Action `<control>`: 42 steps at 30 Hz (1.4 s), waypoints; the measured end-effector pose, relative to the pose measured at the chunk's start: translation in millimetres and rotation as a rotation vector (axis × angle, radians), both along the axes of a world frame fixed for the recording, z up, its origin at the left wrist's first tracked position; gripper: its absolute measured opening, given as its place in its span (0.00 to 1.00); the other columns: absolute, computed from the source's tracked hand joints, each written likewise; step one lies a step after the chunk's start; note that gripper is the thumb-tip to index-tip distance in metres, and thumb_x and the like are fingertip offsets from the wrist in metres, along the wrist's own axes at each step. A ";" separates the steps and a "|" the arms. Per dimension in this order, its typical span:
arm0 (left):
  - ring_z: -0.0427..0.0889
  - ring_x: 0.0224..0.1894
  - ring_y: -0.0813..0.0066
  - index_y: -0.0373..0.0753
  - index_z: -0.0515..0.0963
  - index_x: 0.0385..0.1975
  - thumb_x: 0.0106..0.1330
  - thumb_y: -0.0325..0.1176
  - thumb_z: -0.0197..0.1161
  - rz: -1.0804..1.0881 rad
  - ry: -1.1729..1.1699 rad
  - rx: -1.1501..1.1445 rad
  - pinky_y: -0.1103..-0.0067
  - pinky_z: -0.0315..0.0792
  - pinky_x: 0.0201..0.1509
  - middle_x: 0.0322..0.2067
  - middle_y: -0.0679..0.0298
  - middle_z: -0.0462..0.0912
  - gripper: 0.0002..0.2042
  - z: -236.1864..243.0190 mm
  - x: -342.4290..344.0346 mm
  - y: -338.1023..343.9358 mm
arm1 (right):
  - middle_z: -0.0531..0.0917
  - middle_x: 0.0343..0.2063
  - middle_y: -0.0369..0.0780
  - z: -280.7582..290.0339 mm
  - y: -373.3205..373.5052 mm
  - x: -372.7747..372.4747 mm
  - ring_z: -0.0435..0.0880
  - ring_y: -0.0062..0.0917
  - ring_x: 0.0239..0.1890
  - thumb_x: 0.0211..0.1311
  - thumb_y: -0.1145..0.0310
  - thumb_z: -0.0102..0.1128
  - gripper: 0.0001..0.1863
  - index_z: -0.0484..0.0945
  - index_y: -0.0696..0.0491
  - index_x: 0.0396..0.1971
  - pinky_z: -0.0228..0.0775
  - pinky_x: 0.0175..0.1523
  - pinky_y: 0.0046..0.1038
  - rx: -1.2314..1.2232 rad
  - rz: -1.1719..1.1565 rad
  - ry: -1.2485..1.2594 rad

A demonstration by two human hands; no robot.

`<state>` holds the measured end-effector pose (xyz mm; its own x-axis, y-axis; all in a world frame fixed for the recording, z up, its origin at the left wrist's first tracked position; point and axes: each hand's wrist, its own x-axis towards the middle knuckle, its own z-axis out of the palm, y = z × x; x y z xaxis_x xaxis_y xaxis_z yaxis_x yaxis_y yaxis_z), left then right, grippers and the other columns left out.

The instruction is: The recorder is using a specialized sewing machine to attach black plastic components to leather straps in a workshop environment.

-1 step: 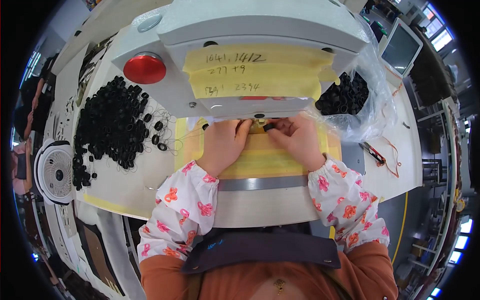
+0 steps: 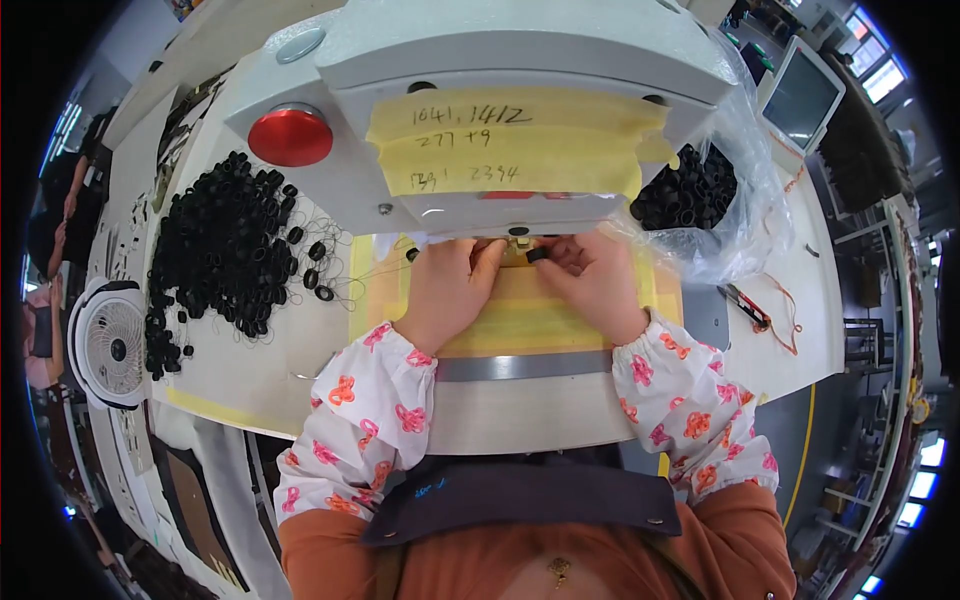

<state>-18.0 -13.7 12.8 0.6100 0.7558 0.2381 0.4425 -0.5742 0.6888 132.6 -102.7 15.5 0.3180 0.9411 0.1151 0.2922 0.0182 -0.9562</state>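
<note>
My left hand is curled under the grey sewing machine head, fingertips left of the small metal presser part; what they hold, if anything, is hidden. My right hand pinches a small black loop just right of that part, over the yellow-taped work plate. A pile of black loops with loose threads lies to the left. At the right, a clear plastic bag holds more black loops.
A red round button is on the machine. A white fan stands at the table's left edge. A cutter with an orange cord lies right, below a screen. Another person's arm shows far left.
My right hand and sleeve have shifted very slightly to the left, with the black loop still pinched. My left hand looks unchanged.
</note>
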 end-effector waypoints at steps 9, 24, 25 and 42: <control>0.76 0.23 0.60 0.38 0.75 0.21 0.51 0.39 0.61 -0.330 -0.147 -0.032 0.72 0.68 0.27 0.19 0.57 0.77 0.11 2.8 2.1 -5.8 | 0.74 0.30 0.42 3.0 -10.3 -13.7 0.77 0.36 0.27 0.38 0.81 0.56 0.17 0.71 0.55 0.33 0.71 0.30 0.31 0.342 0.142 -0.623; 0.76 0.21 0.63 0.38 0.76 0.23 0.52 0.37 0.60 -0.305 -0.166 -0.107 0.74 0.67 0.25 0.18 0.56 0.75 0.08 -10.7 -3.9 1.0 | 0.76 0.26 0.45 6.1 -10.3 -19.3 0.76 0.38 0.26 0.45 0.82 0.57 0.11 0.70 0.56 0.30 0.70 0.28 0.31 0.359 0.169 -0.702; 0.76 0.21 0.64 0.38 0.77 0.23 0.51 0.36 0.59 -0.339 -0.179 -0.089 0.74 0.67 0.26 0.18 0.57 0.76 0.08 -13.1 0.3 2.7 | 0.76 0.26 0.44 3.4 -12.5 -15.6 0.76 0.37 0.26 0.45 0.82 0.57 0.10 0.69 0.57 0.29 0.69 0.28 0.31 0.376 0.163 -0.714; 0.77 0.23 0.65 0.38 0.78 0.22 0.48 0.34 0.60 -0.289 -0.165 -0.216 0.74 0.68 0.27 0.19 0.60 0.78 0.07 -5.5 -0.9 -1.5 | 0.73 0.25 0.44 6.0 -12.5 -16.2 0.76 0.36 0.26 0.47 0.83 0.55 0.09 0.69 0.58 0.29 0.66 0.29 0.31 0.304 0.186 -0.731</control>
<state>-19.0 -15.2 7.2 0.7716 0.6023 0.2048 0.1574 -0.4926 0.8559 116.4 -115.2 21.5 -0.0948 0.8651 0.4926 0.8076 0.3562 -0.4701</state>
